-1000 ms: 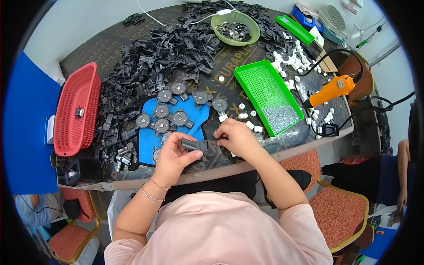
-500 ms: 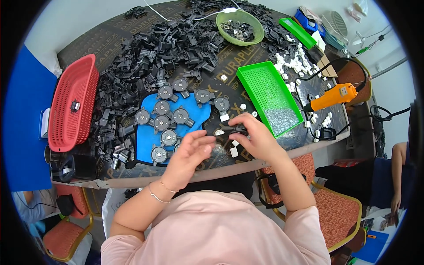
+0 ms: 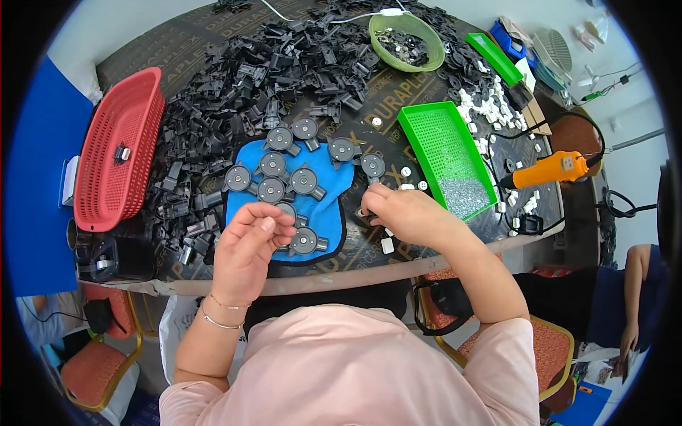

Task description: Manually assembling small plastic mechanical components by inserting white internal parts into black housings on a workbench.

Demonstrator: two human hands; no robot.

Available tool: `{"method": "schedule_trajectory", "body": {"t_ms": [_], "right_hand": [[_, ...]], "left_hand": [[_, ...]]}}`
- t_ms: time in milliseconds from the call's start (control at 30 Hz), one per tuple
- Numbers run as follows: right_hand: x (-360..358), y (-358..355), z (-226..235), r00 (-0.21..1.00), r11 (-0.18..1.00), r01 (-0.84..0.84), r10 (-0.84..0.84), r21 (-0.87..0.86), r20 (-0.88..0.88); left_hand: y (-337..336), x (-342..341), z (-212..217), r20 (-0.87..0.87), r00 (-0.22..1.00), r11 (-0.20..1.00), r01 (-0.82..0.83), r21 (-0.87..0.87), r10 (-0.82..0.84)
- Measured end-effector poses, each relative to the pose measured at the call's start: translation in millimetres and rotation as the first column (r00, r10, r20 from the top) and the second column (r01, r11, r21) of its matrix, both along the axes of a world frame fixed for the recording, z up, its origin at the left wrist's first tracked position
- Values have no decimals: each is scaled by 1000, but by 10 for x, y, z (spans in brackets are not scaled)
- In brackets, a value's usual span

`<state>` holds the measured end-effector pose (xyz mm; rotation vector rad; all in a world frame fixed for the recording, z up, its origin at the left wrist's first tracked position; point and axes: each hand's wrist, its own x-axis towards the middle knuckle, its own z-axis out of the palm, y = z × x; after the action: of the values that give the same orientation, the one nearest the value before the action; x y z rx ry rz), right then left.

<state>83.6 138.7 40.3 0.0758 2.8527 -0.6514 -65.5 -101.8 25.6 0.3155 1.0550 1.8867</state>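
Over the near edge of the blue mat (image 3: pixel 334 220) hovers my left hand (image 3: pixel 249 241), its fingers loosely bent and apart with nothing visible in them. My right hand (image 3: pixel 408 215) is closed just right of the mat, fingertips pointing down toward the table. A small dark thing with a pale end shows partly at those fingertips; its kind is hidden. Several round dark-grey housings with short stubs, such as one housing (image 3: pixel 304 181), lie on the mat. Another grey housing (image 3: pixel 372 166) sits off the mat beyond my right fingers. A white block (image 3: pixel 387 246) lies near my right wrist.
A heap of black plastic parts (image 3: pixel 263 78) covers the far left. Around stand a red basket (image 3: pixel 106 192), a green tray (image 3: pixel 426 135) of small metal pieces, a green bowl (image 3: pixel 383 60) and an orange electric screwdriver (image 3: pixel 547 170). White pieces (image 3: pixel 490 106) lie scattered right.
My left hand has moved left and nearer to me, over the mat's edge. My right hand has turned fingertips-down, closing more tightly. The whole view has shifted slightly.
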Motion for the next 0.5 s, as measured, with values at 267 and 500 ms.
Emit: {"method": "schedule_trajectory", "body": {"t_ms": [267,500], "right_hand": [[-132,-90,-37,998,999,-13,10,53,54],[-155,-43,108,982,968,189,-191,166,0]], "left_hand": [[-14,19,41,-548,829,978,-8,-211,-112],[115,232,-118,-865,-174,872,-237,-428,-471]]}}
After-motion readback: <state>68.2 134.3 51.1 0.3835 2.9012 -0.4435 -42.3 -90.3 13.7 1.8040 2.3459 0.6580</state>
